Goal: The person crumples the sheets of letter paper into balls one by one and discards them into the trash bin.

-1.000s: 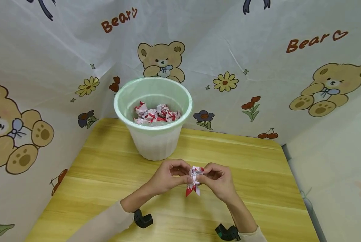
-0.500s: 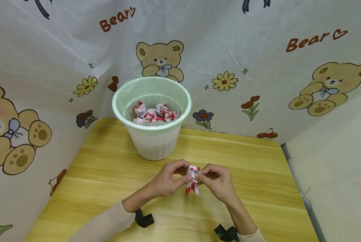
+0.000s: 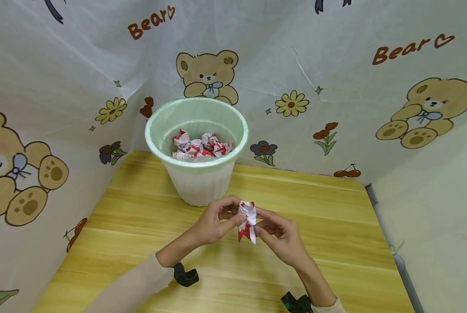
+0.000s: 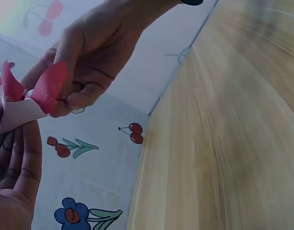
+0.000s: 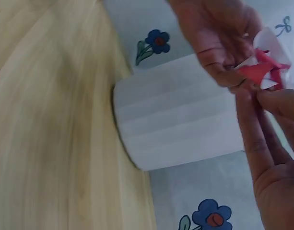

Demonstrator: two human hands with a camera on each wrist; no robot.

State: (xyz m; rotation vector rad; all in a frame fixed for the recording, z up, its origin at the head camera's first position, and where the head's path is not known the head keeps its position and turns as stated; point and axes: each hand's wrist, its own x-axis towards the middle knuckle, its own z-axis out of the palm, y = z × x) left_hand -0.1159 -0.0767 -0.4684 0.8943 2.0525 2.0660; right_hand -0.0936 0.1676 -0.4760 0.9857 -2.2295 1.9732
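A folded piece of red-and-white paper [image 3: 247, 214] is held up above the table, two pointed tails hanging from its lower end. My left hand [image 3: 213, 221] pinches it from the left, thumb on the near face and fingers behind. On the other side my right hand [image 3: 282, 239] holds its edge, the thumb beside the white tail and the index finger higher up. The right wrist view shows the right thumb and fingertips closing on the red-and-white paper [image 5: 262, 72]. Red tails of the paper [image 4: 50, 86] point upward in the left wrist view.
Behind the hands stands a pale green-and-white bucket [image 3: 202, 182] with several crumpled red-and-white papers [image 3: 202, 145] inside. The wooden table [image 3: 327, 208] meets a bear-printed cloth [image 3: 335, 61] at the back. A black wrist camera [image 3: 185, 275] sits on the left wrist.
Both hands have lifted the paper slightly upward, toward the bucket. The right thumb has shifted down from the paper's middle to near its tails, while the left hand keeps its pinch.
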